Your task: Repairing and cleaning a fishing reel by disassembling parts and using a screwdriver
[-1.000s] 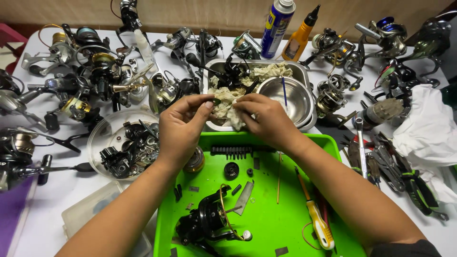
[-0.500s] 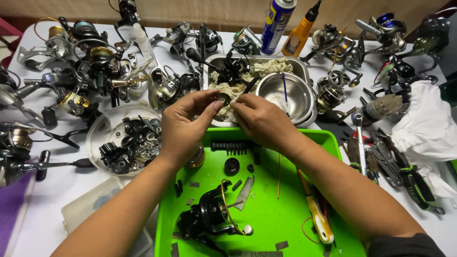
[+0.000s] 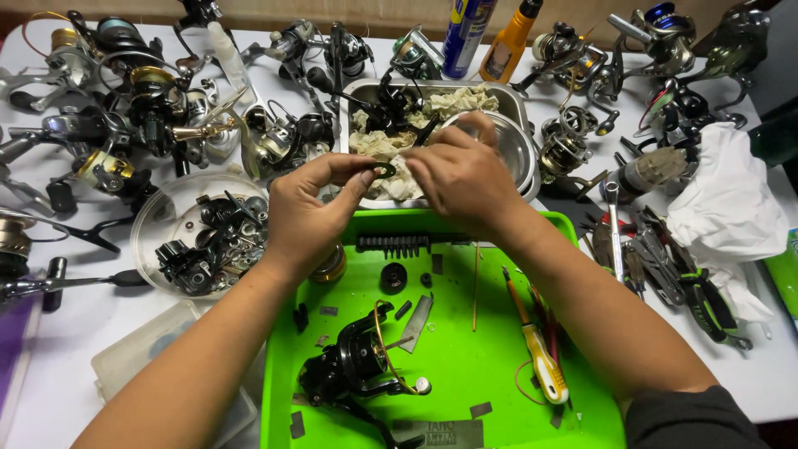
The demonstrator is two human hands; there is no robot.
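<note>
Nearest me, at six o'clock, the green tray (image 3: 499, 391) sits square in front of my chest so small parts stay corralled. A black reel body (image 3: 353, 370) lies on its side at the tray's seven o'clock, and a yellow-handled screwdriver (image 3: 540, 357) lies at its four o'clock, handle toward me, easy to grab. A black spring-like part (image 3: 391, 244) and a small round black piece (image 3: 393, 277) rest near the tray's far edge.

Above that edge, my left hand (image 3: 312, 212) and right hand (image 3: 461, 170) meet. Both are pinched on one small dark ring (image 3: 384, 170), thumb and fingertips of each closing on it from either side, held up where I can see it. It hangs just over the metal pan (image 3: 511, 104) at twelve o'clock, which holds crumpled rags (image 3: 453, 104) and a steel bowl (image 3: 515, 150).

At nine o'clock a clear round dish (image 3: 162, 216) keeps loose black parts together. Farther out, at ten to two o'clock, fishing reels (image 3: 125, 91) crowd the white table (image 3: 100, 324); a blue spray can (image 3: 465, 33) and an orange bottle (image 3: 507, 41) stand upright at twelve. White cloth (image 3: 723, 199) lies bunched at three o'clock.
</note>
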